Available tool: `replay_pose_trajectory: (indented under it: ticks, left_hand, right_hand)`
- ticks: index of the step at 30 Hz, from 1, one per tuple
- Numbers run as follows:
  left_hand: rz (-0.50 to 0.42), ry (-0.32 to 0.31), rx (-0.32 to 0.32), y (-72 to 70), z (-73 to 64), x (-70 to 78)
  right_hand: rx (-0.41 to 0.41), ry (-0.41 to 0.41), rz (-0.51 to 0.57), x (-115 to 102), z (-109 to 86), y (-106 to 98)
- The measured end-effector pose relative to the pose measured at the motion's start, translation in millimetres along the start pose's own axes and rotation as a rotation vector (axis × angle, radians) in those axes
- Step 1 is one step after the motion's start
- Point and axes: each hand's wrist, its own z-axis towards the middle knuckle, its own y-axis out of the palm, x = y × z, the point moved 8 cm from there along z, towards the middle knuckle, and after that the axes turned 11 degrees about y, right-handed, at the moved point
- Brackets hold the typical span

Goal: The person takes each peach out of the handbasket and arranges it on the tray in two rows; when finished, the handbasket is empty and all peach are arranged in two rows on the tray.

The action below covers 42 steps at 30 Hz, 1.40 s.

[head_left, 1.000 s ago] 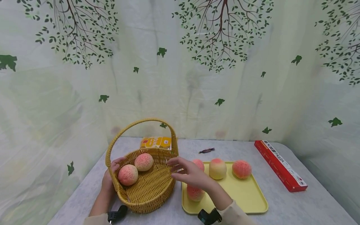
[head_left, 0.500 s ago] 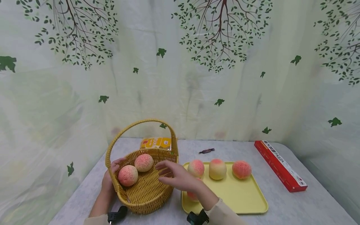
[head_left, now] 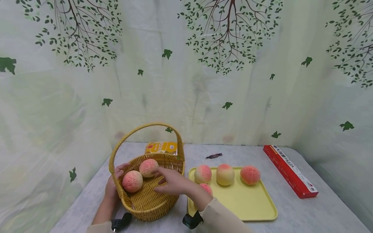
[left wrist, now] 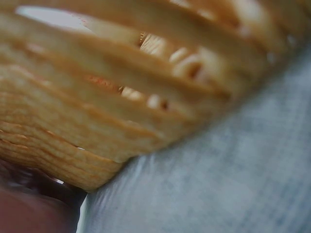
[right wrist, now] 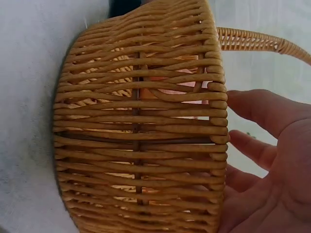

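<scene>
A wicker basket (head_left: 145, 204) with a tall arched handle stands at the left of the table in the head view. Two pink-and-cream peaches, a front one (head_left: 132, 181) and a back one (head_left: 148, 168), lie inside. At the basket's left side the left hand (head_left: 111, 185) grips the rim, its fingers partly hidden by the wicker. Reaching over the right rim, the right hand (head_left: 174, 183) has its fingers spread and loosely bent beside the back peach; contact cannot be told. The right wrist view shows this hand (right wrist: 277, 155) beyond the woven wall, holding nothing visible.
A yellow tray (head_left: 247, 204) with several peaches (head_left: 225, 174) stands to the right of the basket, partly behind the right forearm. Farther right lies a red pasta box (head_left: 291, 171). A small dark wrapped candy (head_left: 214, 156) and an orange packet (head_left: 161, 147) are at the back.
The right hand has moved left from the gap between tray and basket to over the basket, near the back peach. The left hand and the basket have stayed put.
</scene>
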Motion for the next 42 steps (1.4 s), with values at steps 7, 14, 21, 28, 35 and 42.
replay_pose_trajectory:
  ticks: [7,14,21,28,35,42]
  left_hand:
    - [-0.024,0.022,0.0,-0.8,-2.9,0.6]
    - [-0.039,0.05,-0.004,-1.4,-0.9,3.5]
    - [-0.068,0.041,-0.009,-1.9,-1.9,1.4]
    - [-0.08,0.03,-0.012,1.1,-1.1,-1.4]
    - [-0.111,0.032,-0.017,2.8,-0.9,5.7]
    - [-0.085,0.012,-0.012,3.4,-1.4,8.0]
  right_hand:
    - [-0.105,0.009,0.055,-5,11.4,16]
    - [-0.101,-0.002,0.08,-10,19.8,23]
    - [-0.088,0.017,0.046,-12,29.0,33]
    - [-0.072,0.069,0.121,-6,36.2,39]
    - [-0.081,0.061,0.115,-10,44.7,42]
    - [-0.097,0.062,0.105,-9,52.9,48]
